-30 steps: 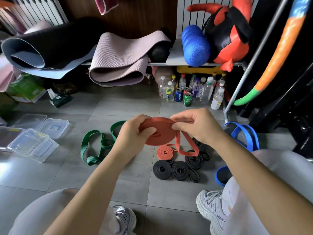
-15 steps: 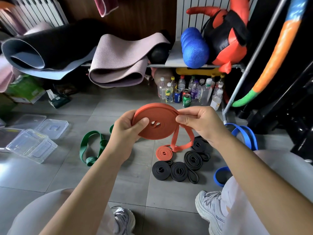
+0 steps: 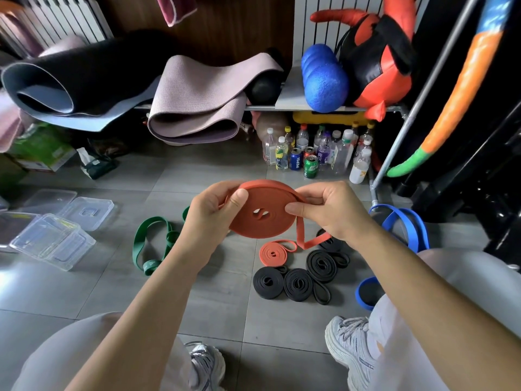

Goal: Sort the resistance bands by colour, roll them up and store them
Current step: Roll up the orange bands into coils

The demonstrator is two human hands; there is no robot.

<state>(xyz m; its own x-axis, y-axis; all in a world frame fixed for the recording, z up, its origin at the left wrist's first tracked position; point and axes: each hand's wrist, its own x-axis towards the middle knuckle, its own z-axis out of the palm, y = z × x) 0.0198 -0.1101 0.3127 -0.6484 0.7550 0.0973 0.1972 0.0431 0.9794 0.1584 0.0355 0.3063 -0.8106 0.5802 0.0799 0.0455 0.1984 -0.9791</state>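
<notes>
An orange resistance band [image 3: 265,221], wound into a flat coil, is held in the air between both hands. My left hand [image 3: 211,218] pinches its left edge and my right hand [image 3: 324,213] grips the right edge, where a loose tail hangs down in a loop. On the floor below lie a smaller rolled orange band [image 3: 273,253], several rolled black bands [image 3: 298,280], an unrolled green band [image 3: 153,246] to the left and blue bands [image 3: 406,224] to the right.
Clear plastic boxes [image 3: 53,238] and lids sit on the grey tiles at the left. Bottles and cans [image 3: 310,153] stand under a shelf holding rolled mats [image 3: 197,100] and a blue foam roller [image 3: 324,80]. My knees and white shoes [image 3: 349,351] frame the bottom.
The coil has been raised and turned flatter toward me, growing larger as more of the tail is wound on. Both hands have shifted round its rim.
</notes>
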